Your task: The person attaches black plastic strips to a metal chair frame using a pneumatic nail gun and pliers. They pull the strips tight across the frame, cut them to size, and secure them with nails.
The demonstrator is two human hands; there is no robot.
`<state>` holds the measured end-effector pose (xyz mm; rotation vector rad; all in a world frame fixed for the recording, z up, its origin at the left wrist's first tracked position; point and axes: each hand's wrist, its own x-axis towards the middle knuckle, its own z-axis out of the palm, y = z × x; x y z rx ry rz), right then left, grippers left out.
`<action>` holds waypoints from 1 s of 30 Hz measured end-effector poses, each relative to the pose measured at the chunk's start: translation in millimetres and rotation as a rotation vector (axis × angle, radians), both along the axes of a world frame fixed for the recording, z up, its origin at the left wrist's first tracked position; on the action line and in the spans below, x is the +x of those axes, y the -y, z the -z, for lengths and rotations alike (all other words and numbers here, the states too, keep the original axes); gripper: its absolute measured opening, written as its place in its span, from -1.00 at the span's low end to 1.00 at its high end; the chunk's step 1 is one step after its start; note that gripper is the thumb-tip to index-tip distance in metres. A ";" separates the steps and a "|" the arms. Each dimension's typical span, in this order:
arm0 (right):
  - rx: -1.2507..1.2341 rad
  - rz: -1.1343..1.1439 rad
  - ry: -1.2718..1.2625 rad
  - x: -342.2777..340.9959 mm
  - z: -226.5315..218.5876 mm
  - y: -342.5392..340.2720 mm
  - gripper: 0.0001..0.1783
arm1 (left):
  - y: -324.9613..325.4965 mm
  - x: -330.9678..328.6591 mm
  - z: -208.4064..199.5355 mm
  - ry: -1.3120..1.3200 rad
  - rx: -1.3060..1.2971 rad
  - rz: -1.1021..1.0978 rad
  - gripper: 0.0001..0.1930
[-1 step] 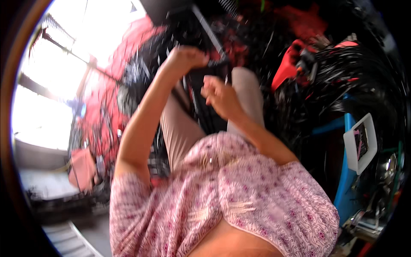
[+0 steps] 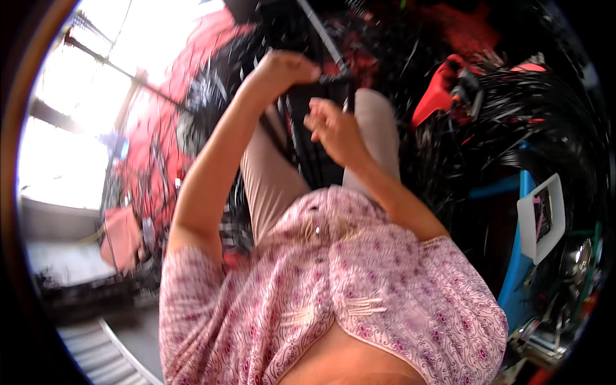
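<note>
Over my knees, my left hand (image 2: 282,69) has its fingers bent and pressed together, beside the top of a black upright object (image 2: 314,154) between my legs. Whatever those fingers may hold is hidden. My right hand (image 2: 337,131) is closer to me and a little to the right, with its fingers curled in front of the same black object. I cannot make out anything in its grip. A thin grey metal bar (image 2: 323,35) slants down toward the hands from the far side. Blur hides the finer details.
Heaps of thin black strips (image 2: 539,109) surround my legs, with a red plastic piece (image 2: 431,102) on the right. Farther right, a white tray (image 2: 527,221) sits by a blue edge (image 2: 513,282). A pink object (image 2: 120,237) and bright windows (image 2: 58,154) are left.
Both hands appear slightly higher in the picture, while the surroundings have shifted a little as the view moves. Their curled finger shapes look about the same.
</note>
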<state>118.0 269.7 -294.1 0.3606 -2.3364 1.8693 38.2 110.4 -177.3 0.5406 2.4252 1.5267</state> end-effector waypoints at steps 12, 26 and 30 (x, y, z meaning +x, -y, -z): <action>-0.286 -0.068 0.130 -12.4 -25.3 19.3 -0.70 | 8.1 -6.3 -3.5 0.113 0.090 -0.002 -0.72; -0.419 -0.155 -0.005 11.9 -15.8 10.3 -0.78 | 27.5 12.0 -10.0 -0.117 -0.249 -0.015 -0.50; -0.639 -0.217 0.109 25.3 -37.2 12.9 -0.74 | 32.5 10.8 -11.0 -0.211 -0.312 0.115 -0.57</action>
